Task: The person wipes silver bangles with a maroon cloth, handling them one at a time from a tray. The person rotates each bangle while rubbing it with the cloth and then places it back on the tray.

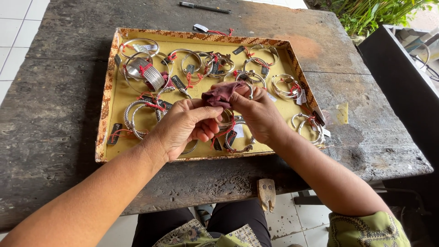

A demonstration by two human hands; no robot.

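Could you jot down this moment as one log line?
left hand: pinches maroon cloth | right hand: holds silver bangle in cloth | below: yellow tray of tagged bangles | table: pen

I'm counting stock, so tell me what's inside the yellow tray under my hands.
The yellow tray holds silver bangles with red strings and dark tags. The left hand and right hand, rubbing one bangle with a maroon cloth, cover part of the tray's middle, so no full count.

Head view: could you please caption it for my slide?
Both hands rub a silver bangle with a maroon cloth over a tray.
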